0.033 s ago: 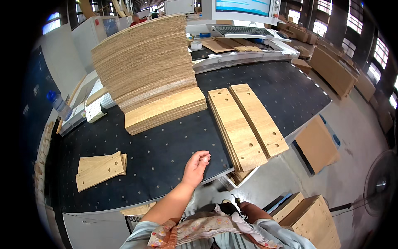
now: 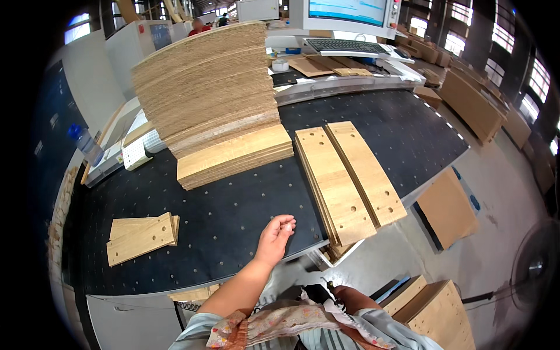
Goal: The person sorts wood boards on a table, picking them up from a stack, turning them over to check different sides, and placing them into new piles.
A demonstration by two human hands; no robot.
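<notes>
My left hand (image 2: 275, 240) hovers by the front edge of the black worktable (image 2: 245, 198), fingers curled and thumb against them. Whatever it may hold is too small or hidden to make out. To its right lie two narrow stacks of drilled wooden boards, the nearer stack (image 2: 335, 186) and the farther stack (image 2: 366, 175), with a thin gap between them. My right hand (image 2: 336, 288) is low in front of my body beyond the table edge. Its fingers are hidden, beside a small dark shape I cannot identify.
A tall stack of wooden panels (image 2: 210, 87) stands at the back. Several short drilled boards (image 2: 140, 239) lie at left, near a water bottle (image 2: 86, 143). Behind are a monitor (image 2: 347, 13) and keyboard (image 2: 344, 46). A drilled board piece (image 2: 443, 321) and fan (image 2: 534, 265) stand at right.
The view has shifted slightly. My left hand keeps nearly the same place and curled shape; the boards have not moved on the table.
</notes>
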